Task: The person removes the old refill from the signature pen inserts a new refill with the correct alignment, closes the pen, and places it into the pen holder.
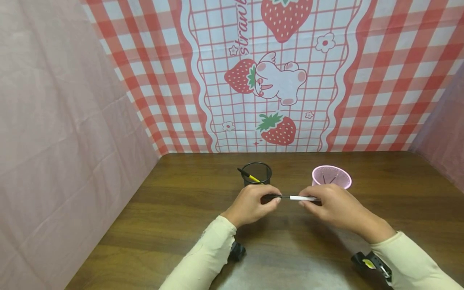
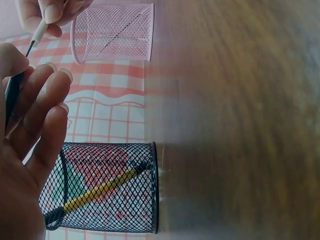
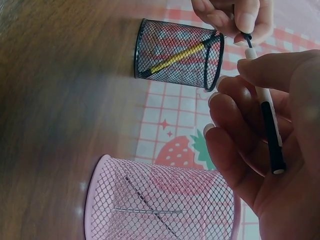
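Note:
My left hand (image 1: pixel 253 202) pinches a dark pen part (image 2: pixel 13 95) between thumb and fingers. Opposite it, my right hand (image 1: pixel 335 207) holds a white-and-black pen body (image 3: pixel 273 135) with its white end facing left. Between the two hands, a thin dark rod (image 1: pixel 285 197) runs in line from the dark part to the white end; whether it enters that end is too small to tell. Behind the left hand stands a black mesh cup (image 1: pixel 257 163) with a yellow-and-black pen (image 1: pixel 252 177) leaning in it. A pink mesh cup (image 1: pixel 332 167) is behind the right hand, holding two thin dark rods (image 1: pixel 324 177).
Both cups stand on a brown wooden table (image 1: pixel 174 209). A red-and-white strawberry-print cloth (image 1: pixel 232 108) hangs along the back edge, with a plain pinkish cloth (image 1: pixel 72 141) to the left. Each wrist carries a small black device.

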`<state>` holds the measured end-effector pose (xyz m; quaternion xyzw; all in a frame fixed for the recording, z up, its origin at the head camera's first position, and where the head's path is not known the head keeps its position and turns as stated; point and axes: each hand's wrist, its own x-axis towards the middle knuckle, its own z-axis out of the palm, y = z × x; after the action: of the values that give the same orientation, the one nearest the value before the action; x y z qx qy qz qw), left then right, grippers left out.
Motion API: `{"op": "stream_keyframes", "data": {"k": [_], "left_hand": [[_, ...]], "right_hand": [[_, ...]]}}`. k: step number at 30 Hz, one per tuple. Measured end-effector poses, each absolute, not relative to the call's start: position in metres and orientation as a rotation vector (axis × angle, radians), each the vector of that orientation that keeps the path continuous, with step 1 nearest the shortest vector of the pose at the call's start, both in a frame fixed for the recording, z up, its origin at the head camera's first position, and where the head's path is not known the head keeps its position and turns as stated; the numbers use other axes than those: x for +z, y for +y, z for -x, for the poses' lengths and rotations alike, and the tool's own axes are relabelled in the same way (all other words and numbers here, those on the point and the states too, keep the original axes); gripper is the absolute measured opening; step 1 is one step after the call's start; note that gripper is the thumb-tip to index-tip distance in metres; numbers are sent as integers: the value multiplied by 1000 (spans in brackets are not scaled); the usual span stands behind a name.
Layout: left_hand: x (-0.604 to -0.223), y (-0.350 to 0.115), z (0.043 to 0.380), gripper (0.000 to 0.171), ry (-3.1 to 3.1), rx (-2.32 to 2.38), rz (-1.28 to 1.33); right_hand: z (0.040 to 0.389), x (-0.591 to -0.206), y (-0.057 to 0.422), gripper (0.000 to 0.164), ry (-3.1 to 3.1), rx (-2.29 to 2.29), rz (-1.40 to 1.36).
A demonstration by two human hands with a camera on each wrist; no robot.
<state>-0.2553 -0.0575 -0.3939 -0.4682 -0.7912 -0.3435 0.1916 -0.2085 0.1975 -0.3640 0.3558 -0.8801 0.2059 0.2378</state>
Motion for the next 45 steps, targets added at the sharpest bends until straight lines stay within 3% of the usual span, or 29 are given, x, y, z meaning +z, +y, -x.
{"op": "stream_keyframes", "data": {"k": [45], "left_hand": [[-395, -67, 259, 10, -2258, -912, 1261]], "right_hand": [[203, -359, 203, 12, -2608, 518, -786]]}}
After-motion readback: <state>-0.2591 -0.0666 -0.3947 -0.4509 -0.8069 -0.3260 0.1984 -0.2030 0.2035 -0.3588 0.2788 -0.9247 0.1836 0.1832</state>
